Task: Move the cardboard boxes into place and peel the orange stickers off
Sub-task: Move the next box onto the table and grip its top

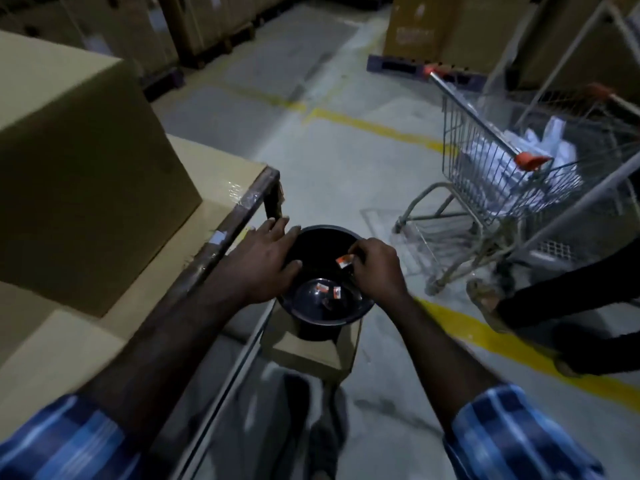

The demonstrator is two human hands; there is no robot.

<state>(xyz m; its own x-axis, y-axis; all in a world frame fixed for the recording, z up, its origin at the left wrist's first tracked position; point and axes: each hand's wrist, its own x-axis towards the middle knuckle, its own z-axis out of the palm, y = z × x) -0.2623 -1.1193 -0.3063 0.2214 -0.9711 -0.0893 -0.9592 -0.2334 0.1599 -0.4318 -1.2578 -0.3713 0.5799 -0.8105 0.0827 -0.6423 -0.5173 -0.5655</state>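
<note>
Dropping a peeled sticker (344,261) into the bucket (360,315).
Right hand (377,268) pinching it over the mouth; left hand (268,263), fingers straight, apparently steadying the rim (blurred).

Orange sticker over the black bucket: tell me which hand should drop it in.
Right. The right hand already pinches the orange sticker above the black bucket, where two stickers lie. The left hand rests open on the bucket's rim, probably steadying it.

Orange-and-white sticker (344,261), black bucket (311,327), blue checked sleeves (512,434), yellow floor lines (377,124), tan boxes (79,174)
</note>
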